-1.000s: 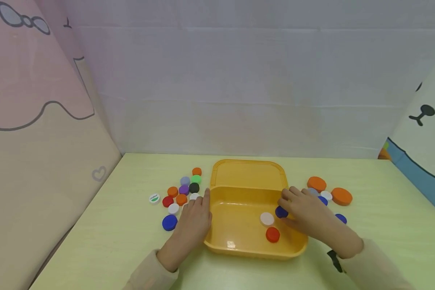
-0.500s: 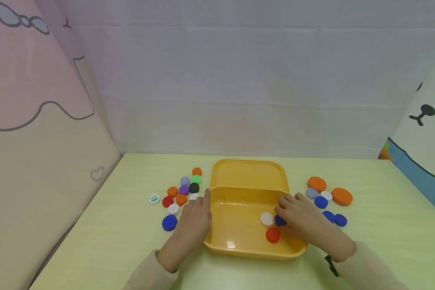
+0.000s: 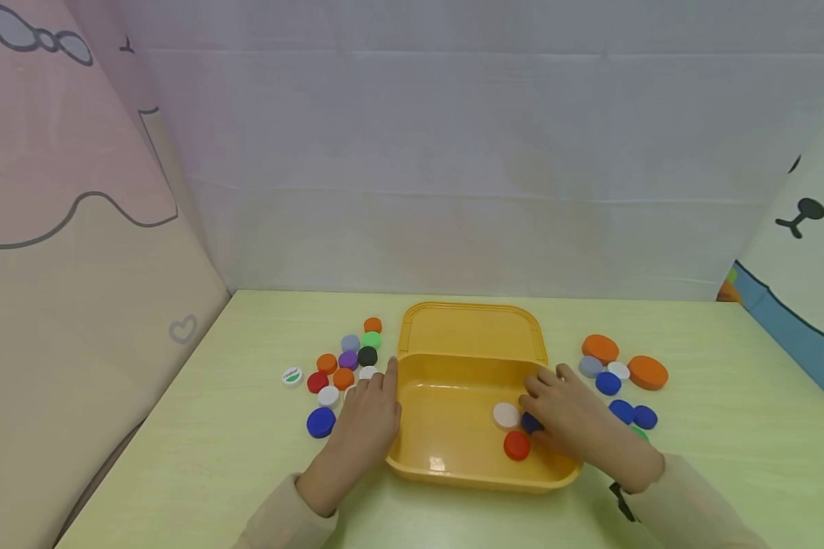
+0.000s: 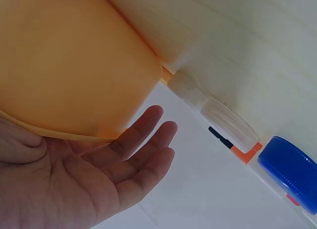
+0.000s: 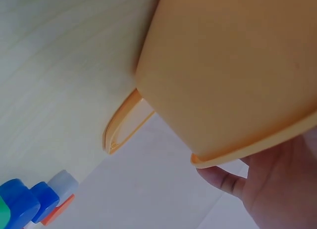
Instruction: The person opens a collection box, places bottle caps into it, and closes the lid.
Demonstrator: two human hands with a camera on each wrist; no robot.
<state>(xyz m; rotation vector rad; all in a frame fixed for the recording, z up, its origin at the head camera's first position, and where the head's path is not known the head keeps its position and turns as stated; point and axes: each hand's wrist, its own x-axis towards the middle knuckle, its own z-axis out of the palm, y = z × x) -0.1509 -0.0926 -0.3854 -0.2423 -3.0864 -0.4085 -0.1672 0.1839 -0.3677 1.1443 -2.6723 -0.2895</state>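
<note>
And down it comes: the dark blue cap, higher in the yellow box a second ago, now sits closer to the person, just beside the white cap and near the red cap. Whether blue and white touch is hard to call; fingers cover part of it.

The right hand travels with it, reaching over the box's right rim, pinching that cap between thumb and bent fingers. The head view gives us that; from the right wrist, the box's wall hides the fingertips. For the work, I read this as a cap being lined up with its neighbours: three together in the right half of the box, the blue one not let go yet.

On the other flank, no change! The left hand rests at the left rim, fingers loosely extended and curled round nothing; I judge it is steadying the box. The lid stays just behind.

And look right: with that forearm shifted, two blue caps and the edge of a green cap show on the tabletop, near the orange caps. Over on the left, the mixed crowd hasn't stirred, the big blue cap near the left hand.
</note>
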